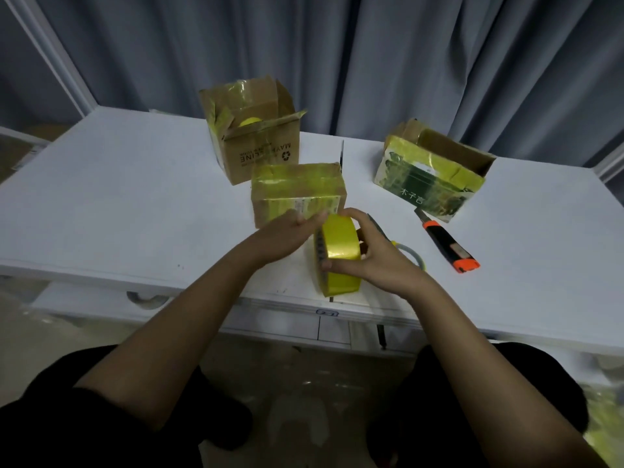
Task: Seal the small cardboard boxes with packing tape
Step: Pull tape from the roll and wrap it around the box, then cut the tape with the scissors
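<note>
The white table (135, 184) carries three cardboard boxes: the open-flap box (256, 143) at 11 o'clock, the green-printed box (432, 173) at 1 o'clock, and the taped box (297, 194) at centre. The tape roll (339, 255) stands on edge at 6 o'clock of the taped box. The right hand (385, 255) grasps the roll; the left hand (290, 234) touches it with straight fingers. The utility knife (445, 241) lies at 3 o'clock.

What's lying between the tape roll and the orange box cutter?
Head view: a nearly spent tape ring lies on the table there, between tape roll and box cutter.
</note>
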